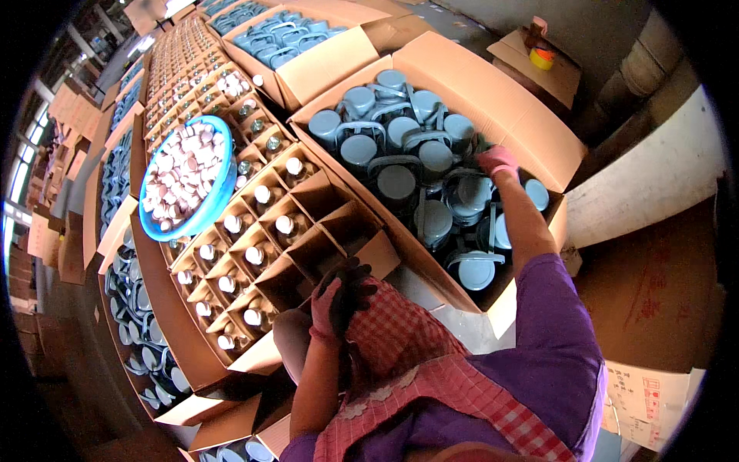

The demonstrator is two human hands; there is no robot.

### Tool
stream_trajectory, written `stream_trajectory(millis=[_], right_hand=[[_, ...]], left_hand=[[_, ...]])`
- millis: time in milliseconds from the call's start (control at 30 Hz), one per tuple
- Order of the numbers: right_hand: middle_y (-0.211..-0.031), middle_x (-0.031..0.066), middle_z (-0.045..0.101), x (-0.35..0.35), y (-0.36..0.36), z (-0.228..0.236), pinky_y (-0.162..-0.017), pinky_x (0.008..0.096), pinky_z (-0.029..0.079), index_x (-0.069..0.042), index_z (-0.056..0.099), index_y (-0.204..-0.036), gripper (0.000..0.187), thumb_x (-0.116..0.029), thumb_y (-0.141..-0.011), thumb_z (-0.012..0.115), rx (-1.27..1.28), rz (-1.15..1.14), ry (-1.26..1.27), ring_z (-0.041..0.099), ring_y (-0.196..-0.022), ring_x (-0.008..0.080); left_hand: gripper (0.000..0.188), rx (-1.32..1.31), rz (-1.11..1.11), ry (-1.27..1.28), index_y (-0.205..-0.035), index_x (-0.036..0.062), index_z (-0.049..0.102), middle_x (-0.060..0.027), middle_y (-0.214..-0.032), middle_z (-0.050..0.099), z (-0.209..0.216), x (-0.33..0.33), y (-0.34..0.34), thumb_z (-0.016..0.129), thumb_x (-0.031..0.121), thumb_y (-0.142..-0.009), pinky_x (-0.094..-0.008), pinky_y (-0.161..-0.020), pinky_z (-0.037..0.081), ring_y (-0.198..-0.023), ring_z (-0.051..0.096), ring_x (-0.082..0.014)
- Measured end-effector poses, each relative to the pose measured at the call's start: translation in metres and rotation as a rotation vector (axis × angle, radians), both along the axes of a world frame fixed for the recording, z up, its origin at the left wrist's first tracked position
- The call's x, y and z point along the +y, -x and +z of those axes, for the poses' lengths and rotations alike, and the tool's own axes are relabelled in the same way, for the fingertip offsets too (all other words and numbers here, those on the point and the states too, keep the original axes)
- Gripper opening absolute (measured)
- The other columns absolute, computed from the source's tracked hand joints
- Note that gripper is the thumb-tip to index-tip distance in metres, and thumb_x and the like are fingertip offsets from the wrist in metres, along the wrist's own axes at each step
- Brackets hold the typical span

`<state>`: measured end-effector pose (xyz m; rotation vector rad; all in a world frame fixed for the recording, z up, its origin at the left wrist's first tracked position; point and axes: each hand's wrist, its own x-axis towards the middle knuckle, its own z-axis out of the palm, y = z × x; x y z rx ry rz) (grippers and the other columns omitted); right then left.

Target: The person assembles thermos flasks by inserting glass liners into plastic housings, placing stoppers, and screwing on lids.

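Observation:
My right hand (499,162), in a pink and dark work glove, reaches into an open carton (493,100) of jars with grey-blue lids and carrying handles (436,156). Its dark fingertips are among the jars by the far right wall, and their grip is partly hidden. My left hand (339,299), gloved in dark fabric with a pink cuff, hovers over my lap by the near corner of the divided bottle carton (262,350). Its fingers are loosely bent and apart, with nothing seen in them. White-capped clear bottles (255,255) stand in that carton's cells, some cells bare.
A blue basin (230,173) heaped with white and brownish caps (188,165) rests on the bottles. More cartons of lidded jars (289,38) line the back and left. A yellow tape roll (542,58) sits on a box at upper right, near a thick pipe (643,73).

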<state>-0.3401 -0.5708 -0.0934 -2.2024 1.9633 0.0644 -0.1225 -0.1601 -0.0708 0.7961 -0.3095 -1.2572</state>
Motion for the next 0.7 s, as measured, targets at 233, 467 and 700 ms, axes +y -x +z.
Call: stream_trajectory(millis=[233,467,700], right_hand=[[-0.077,0.0161,0.065,0.029,0.062,0.158,-0.067,0.0372,0.049,-0.002,0.066,-0.085,0.037,-0.037,-0.074,0.067,-0.490,0.080,0.515,0.064,-0.071,0.0281],[-0.059,0.0070,0.050,0.264,0.027,0.268,-0.051,0.0341,0.039,-0.006,0.058,-0.071,0.046,-0.046,-0.053,0.073,-0.559,1.150,0.612,0.052,-0.056,0.0257],[-0.084,0.0064,0.058,0.324,-0.001,0.167,-0.067,0.0420,0.044,-0.011,0.061,-0.088,0.044,-0.038,-0.056,0.073,-0.558,1.837,-0.299,0.057,-0.081,0.0273]], left_hand=[[0.060,-0.158,-0.195,0.069,-0.125,-0.0075,0.039,-0.0225,-0.120,0.049,0.017,-0.023,0.009,0.041,0.042,-0.090,-0.0387,-0.079,0.049,-0.101,0.056,-0.0325],[0.049,0.270,-0.209,0.046,-0.124,0.0025,0.043,-0.0135,-0.117,0.053,0.018,-0.070,0.011,0.035,0.040,-0.094,-0.0401,-0.086,0.047,-0.103,0.054,-0.0274],[0.032,-0.749,0.313,0.008,-0.114,0.0031,0.050,-0.0115,-0.108,0.058,-0.042,-0.016,-0.052,0.042,0.024,-0.092,-0.0343,-0.084,0.047,-0.098,0.056,-0.0208]])
